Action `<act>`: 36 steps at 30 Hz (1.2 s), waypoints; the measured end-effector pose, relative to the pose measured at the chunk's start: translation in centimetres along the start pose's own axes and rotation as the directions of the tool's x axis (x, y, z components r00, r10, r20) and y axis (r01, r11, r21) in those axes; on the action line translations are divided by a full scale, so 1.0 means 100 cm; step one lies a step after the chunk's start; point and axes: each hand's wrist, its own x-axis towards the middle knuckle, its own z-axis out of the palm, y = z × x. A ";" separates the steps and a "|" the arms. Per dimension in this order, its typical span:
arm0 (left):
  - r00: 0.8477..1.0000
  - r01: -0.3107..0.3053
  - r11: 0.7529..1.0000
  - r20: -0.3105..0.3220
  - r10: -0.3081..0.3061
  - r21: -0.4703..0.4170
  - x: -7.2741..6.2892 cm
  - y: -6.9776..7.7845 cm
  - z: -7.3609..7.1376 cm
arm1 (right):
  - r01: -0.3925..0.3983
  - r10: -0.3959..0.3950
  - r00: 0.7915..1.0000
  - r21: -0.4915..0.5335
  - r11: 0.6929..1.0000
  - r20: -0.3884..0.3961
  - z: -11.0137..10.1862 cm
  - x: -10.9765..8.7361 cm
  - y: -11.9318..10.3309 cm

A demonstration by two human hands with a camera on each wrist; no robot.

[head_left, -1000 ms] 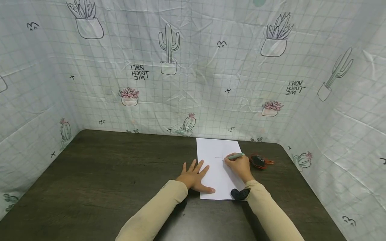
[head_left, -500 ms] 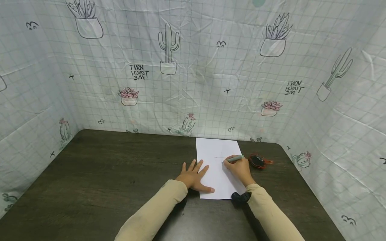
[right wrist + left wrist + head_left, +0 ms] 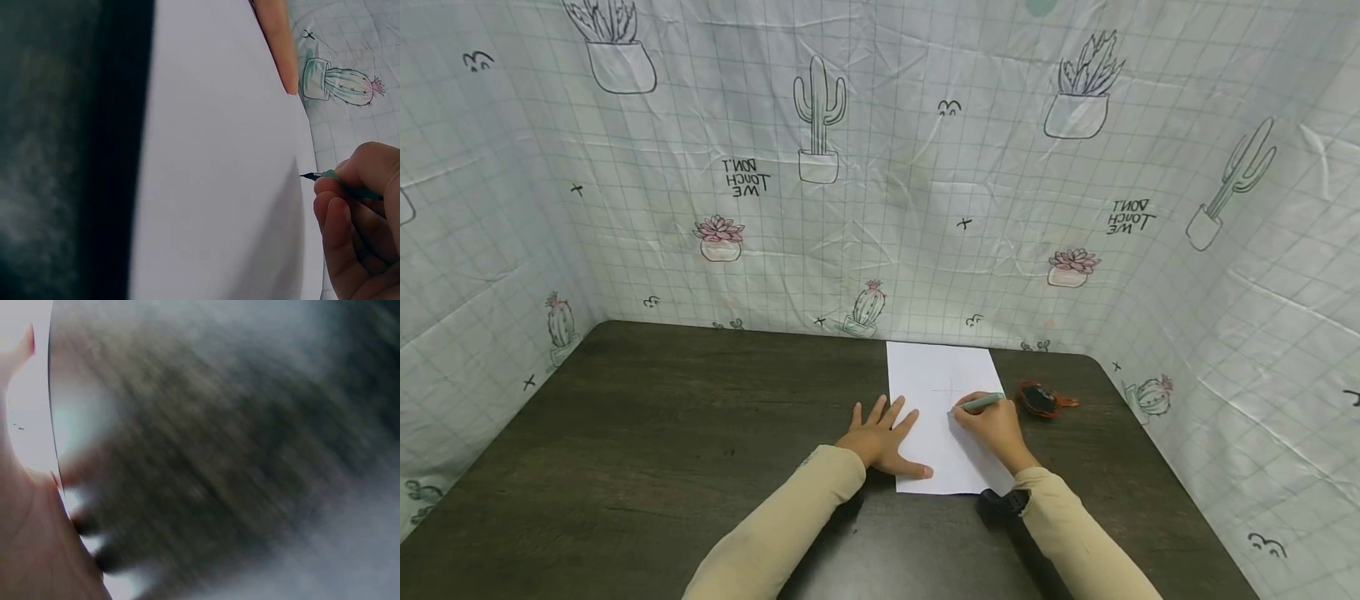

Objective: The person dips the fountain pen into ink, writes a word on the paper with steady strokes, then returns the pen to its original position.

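A white sheet of paper (image 3: 925,367) lies on the dark table, with a faint thin cross of lines on its upper half. My left hand (image 3: 883,437) rests spread on the sheet's left edge, fingers straight and thumb out. In the left wrist view that hand (image 3: 37,531) shows only in part, and most of the view is blurred. My right hand (image 3: 996,429) pinches a green pen (image 3: 983,402), its tip at the paper below the cross. The right wrist view shows the pen's dark pointed tip (image 3: 310,176) beyond the curled fingers (image 3: 337,225).
Right of the paper lies a small black and orange object (image 3: 1041,400), its kind unclear. A printed cactus cloth (image 3: 895,183) hangs behind and on both sides. The wooden tabletop (image 3: 662,433) stretches left of the paper. A black device (image 3: 1003,504) sits at my right wrist.
My right hand has moved the pen down and slightly left over the paper. A faint vertical line now crosses the horizontal one. The left hand stays in place.
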 end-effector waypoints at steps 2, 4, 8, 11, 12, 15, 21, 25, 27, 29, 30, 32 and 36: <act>1.000 0.004 1.000 0.003 -0.004 0.001 -0.006 0.003 -0.006 | 0.007 -0.007 1.000 0.007 1.000 0.002 0.000 -0.001 -0.002; 1.000 0.008 1.000 0.005 -0.008 0.004 -0.012 0.006 -0.012 | 0.018 -0.018 1.000 0.019 1.000 0.005 0.001 -0.002 -0.004; 1.000 0.012 1.000 0.005 -0.012 0.002 -0.011 0.004 -0.012 | 0.031 -0.032 0.999 0.034 0.999 0.024 0.001 -0.004 -0.007; 1.000 0.009 1.000 0.002 -0.009 -0.001 -0.002 -0.002 -0.005 | 0.035 -0.036 0.999 0.032 0.999 0.027 0.001 -0.003 -0.008; 1.000 0.011 1.000 0.007 -0.011 0.001 0.000 -0.003 -0.004 | 0.035 -0.035 0.999 0.034 0.999 0.020 0.001 -0.003 -0.008; 1.000 0.011 1.000 0.004 -0.011 0.002 0.002 -0.004 -0.002 | 0.028 -0.028 1.000 0.045 0.999 -0.014 -0.001 0.000 -0.006; 1.000 0.015 1.000 0.003 -0.015 0.000 0.004 -0.005 0.002 | -0.007 0.012 0.998 0.085 0.996 -0.056 -0.005 0.009 0.000; 1.000 0.011 1.000 -0.007 -0.011 0.005 0.006 -0.005 0.005 | -0.028 0.032 0.998 0.080 0.996 -0.049 -0.005 0.014 0.004; 1.000 0.010 1.000 -0.008 -0.010 0.011 0.006 -0.005 0.006 | -0.044 0.047 0.998 0.069 0.997 -0.049 -0.004 0.016 0.006; 1.000 0.012 1.000 -0.007 -0.012 0.012 0.006 -0.004 0.007 | -0.057 0.060 0.997 0.059 0.997 -0.050 -0.003 0.018 0.008; 1.000 0.012 1.000 -0.007 -0.012 0.013 0.006 -0.004 0.007 | -0.062 0.065 0.997 0.059 0.996 -0.051 -0.002 0.019 0.009; 1.000 0.012 1.000 -0.005 -0.012 0.013 0.006 -0.004 0.007 | -0.071 0.074 0.996 0.061 0.996 -0.050 -0.001 0.020 0.010; 1.000 0.008 1.000 -0.007 -0.008 0.010 0.006 -0.003 0.006 | -0.078 0.081 0.995 0.054 0.995 -0.059 0.000 0.023 0.012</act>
